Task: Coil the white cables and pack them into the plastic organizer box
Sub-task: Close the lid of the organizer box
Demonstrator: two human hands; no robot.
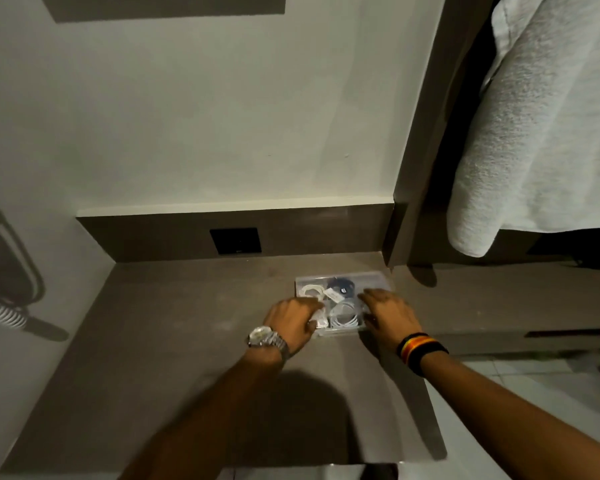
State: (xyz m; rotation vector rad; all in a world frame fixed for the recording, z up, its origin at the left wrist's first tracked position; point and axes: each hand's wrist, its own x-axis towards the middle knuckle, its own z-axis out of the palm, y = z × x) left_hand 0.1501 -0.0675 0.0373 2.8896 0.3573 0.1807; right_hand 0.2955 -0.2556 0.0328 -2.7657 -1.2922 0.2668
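Observation:
A clear plastic organizer box (374, 278) lies on the brown desk, near its back right corner. Inside it I see a coiled white cable (343, 315) at the front, another white coil (310, 291) at the back left, a dark coil (342, 284) at the back and a white tag. My left hand (293, 320) rests on the box's left front corner, fingers curled over the edge. My right hand (388, 315) lies flat on the box's right side, fingers spread toward the back. Whether a lid covers the box I cannot tell.
The brown desk (187, 341) runs to the wall, with a black socket plate (235, 240) on its back panel. A white towel (534, 133) hangs at the upper right. A shiny object's edge (326, 471) shows at the bottom. Tiled floor (534, 375) lies right.

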